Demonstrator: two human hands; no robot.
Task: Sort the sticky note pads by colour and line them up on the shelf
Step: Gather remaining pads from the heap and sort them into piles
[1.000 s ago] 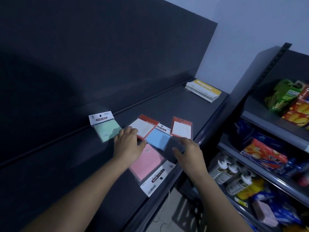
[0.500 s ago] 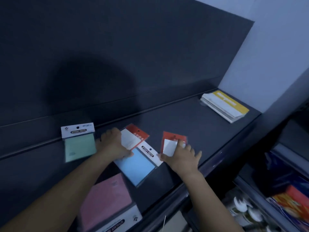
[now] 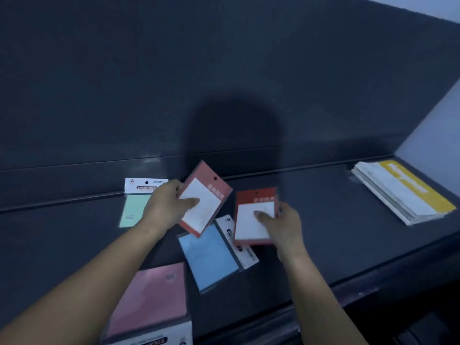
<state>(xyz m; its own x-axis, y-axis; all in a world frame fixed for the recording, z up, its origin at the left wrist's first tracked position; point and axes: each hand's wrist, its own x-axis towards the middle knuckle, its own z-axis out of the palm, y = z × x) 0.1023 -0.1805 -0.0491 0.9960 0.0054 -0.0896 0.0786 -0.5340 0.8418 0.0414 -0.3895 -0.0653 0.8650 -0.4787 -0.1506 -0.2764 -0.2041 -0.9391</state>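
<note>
Hands are both loaded: your left hand (image 3: 166,208) grips one red-backed pad (image 3: 206,195), thumb on its white face and fingers behind it, and your right hand (image 3: 286,227) grips a second red-backed pad (image 3: 254,202), thumb on the white face and fingers wrapped round its right edge. Biggest item in view is the dark back panel (image 3: 99,83), carrying a head-shaped shadow above the pads. Below it the dark shelf (image 3: 323,220) carries everything else. The pink pad (image 3: 149,300) sits at the front edge beside your left forearm, white header card toward you and cut off by the bottom of the view. A yellow-and-white stack (image 3: 403,195) lies at the far right end, well apart from the pads. The blue pad (image 3: 209,257) lies flat between your forearms, turned at an angle, with its white header card on the right. The left-hand pad is tilted clockwise and covers the blue pad's top corner; the right-hand pad sits near upright and overlaps the blue header card. Can't tell whether either red pad touches the shelf. The green pad (image 3: 132,210) lies by the back rail, header up, right side hidden behind your left hand.
</note>
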